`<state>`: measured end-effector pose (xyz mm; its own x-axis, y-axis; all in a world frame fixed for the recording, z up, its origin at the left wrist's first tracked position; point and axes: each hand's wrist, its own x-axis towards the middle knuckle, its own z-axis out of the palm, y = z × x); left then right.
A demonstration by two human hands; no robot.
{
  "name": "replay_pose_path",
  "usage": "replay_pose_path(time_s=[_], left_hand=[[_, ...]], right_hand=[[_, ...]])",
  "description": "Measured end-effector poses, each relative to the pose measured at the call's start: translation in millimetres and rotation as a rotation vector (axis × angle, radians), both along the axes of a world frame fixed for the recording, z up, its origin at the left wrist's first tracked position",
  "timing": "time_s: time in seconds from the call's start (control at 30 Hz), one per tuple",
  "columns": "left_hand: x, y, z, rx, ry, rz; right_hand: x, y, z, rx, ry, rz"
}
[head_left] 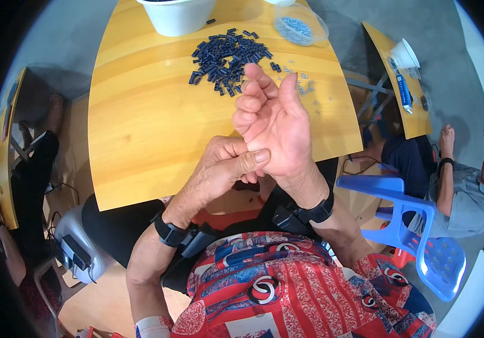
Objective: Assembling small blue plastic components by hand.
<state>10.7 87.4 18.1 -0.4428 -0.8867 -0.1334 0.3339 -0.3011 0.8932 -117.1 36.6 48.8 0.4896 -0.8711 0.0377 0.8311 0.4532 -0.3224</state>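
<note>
My left hand (223,161) is closed around the heel of my right hand, its thumb pressing on the base of the palm. My right hand (278,124) is raised above the near part of the table with the palm turned up. Its fingers are loosely bent, the thumb stands apart, and nothing lies in the palm. Beyond the fingertips a heap of small dark-blue cylindrical pieces (222,59) is spread on the wooden table (135,129). Several small silvery metal pieces (304,88) lie scattered just right of the heap. Neither hand touches any of these pieces.
A white tub (175,19) stands at the table's far edge. To its right is a clear round container (315,28) with small bluish pieces. A blue plastic stool (402,214) stands at the right, and a person (462,191) sits beyond it. Another table (402,101) is at the far right.
</note>
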Motion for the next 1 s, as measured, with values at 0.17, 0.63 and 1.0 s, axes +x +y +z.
replay_pose_path(time_s=[0.17,0.63,1.0], left_hand=[[12,-9,24,-0.059,-0.324,-0.167],[-1,4,11,-0.698,-0.257,0.054],[-5,5,15,-0.662,-0.288,-0.092]], right_hand=[[-4,4,-1,-0.102,0.478,-0.168],[3,34,7,-0.479,1.044,-0.278],[-39,9,1,-0.362,1.124,-0.218]])
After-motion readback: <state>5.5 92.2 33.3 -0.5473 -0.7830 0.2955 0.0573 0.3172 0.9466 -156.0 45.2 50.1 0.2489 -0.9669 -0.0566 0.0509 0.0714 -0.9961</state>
